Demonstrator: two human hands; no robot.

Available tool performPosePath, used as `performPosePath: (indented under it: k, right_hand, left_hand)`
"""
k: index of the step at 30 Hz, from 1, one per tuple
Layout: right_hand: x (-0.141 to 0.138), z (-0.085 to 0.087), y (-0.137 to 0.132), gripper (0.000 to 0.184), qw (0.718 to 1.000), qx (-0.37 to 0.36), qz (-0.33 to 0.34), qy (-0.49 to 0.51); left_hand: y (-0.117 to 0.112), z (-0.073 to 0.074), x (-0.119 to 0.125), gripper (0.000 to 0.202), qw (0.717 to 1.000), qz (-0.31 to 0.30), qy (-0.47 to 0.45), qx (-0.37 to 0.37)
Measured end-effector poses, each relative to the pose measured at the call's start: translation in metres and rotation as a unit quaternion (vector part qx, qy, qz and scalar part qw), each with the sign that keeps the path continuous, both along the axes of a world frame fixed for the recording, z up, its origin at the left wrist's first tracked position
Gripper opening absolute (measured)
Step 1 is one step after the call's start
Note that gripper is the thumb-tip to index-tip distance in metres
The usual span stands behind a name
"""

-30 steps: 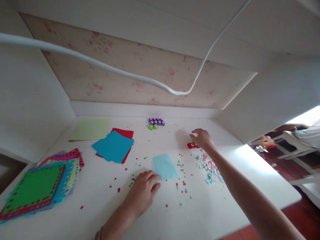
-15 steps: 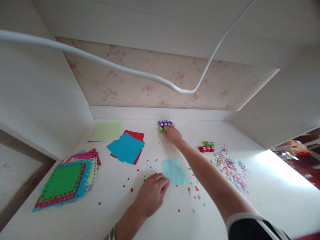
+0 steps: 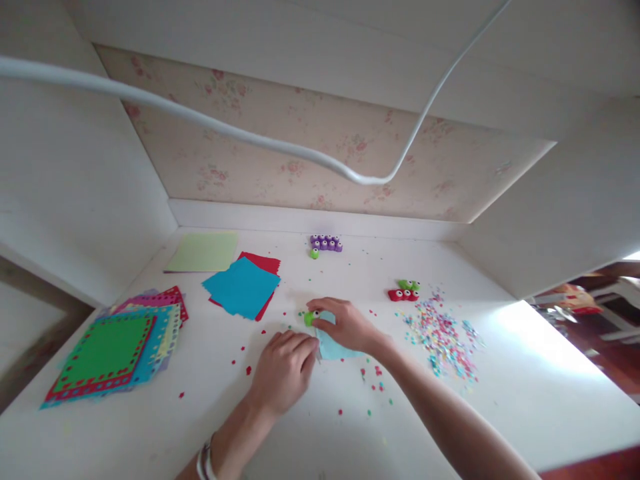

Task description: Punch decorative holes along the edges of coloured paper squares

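Note:
My right hand (image 3: 345, 325) is closed around a small green craft punch (image 3: 309, 319), at the upper left corner of a light blue paper square (image 3: 337, 347). Fingers of my left hand (image 3: 287, 363) pinch the left edge of that square, close to the punch. Part of the paper is hidden under my right hand. Near the back wall stand a row of purple craft punches (image 3: 326, 244) and one green punch (image 3: 315, 254). Red punches (image 3: 404, 295) with green punches (image 3: 409, 285) behind them sit to the right.
Punched-edge paper sheets (image 3: 107, 353) lie piled at the left. Blue sheets (image 3: 243, 287) over red ones and a pale green stack (image 3: 203, 252) are farther back. A heap of confetti (image 3: 443, 333) spreads at the right. A white cable (image 3: 300, 152) hangs across the view.
My right hand has come back from the purple punches to the light blue paper, bringing a green punch. One green punch stays there. My left hand still pinches the paper.

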State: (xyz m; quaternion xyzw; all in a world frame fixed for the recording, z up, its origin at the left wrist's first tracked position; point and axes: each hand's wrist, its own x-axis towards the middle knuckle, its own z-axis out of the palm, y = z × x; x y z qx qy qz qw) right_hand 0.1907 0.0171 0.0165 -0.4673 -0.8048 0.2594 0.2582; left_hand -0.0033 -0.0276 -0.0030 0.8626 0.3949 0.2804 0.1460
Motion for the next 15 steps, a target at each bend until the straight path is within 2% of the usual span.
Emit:
performPosePath:
  k: [3,5,8,10,12,15]
  right_hand:
    - [0.001,0.001,-0.016,0.042,0.999,0.001,0.035,-0.026]
    - [0.01,-0.001,-0.022,0.056,0.999,0.017,0.007,-0.047]
    - [0.034,-0.012,-0.029,0.07,0.992,0.033,-0.074,-0.094]
    - [0.048,-0.023,-0.034,0.069,0.986,0.028,-0.104,-0.13]
    - [0.058,-0.033,-0.04,0.062,0.983,0.023,-0.114,-0.143]
    - [0.061,-0.038,-0.049,0.044,0.986,0.027,-0.135,-0.094]
  left_hand:
    - [0.005,-0.003,-0.002,0.022,0.998,0.063,-0.018,0.0]
    - [0.007,-0.007,-0.003,0.028,0.996,0.079,-0.028,-0.01]
    - [0.008,-0.014,-0.002,0.043,0.997,0.079,-0.016,-0.014]
    - [0.009,-0.017,0.0,0.047,0.997,0.073,0.005,-0.013]
    - [0.009,-0.018,0.002,0.041,0.998,0.064,0.017,-0.018]
    - [0.011,-0.017,0.003,0.026,0.998,0.061,-0.001,-0.028]
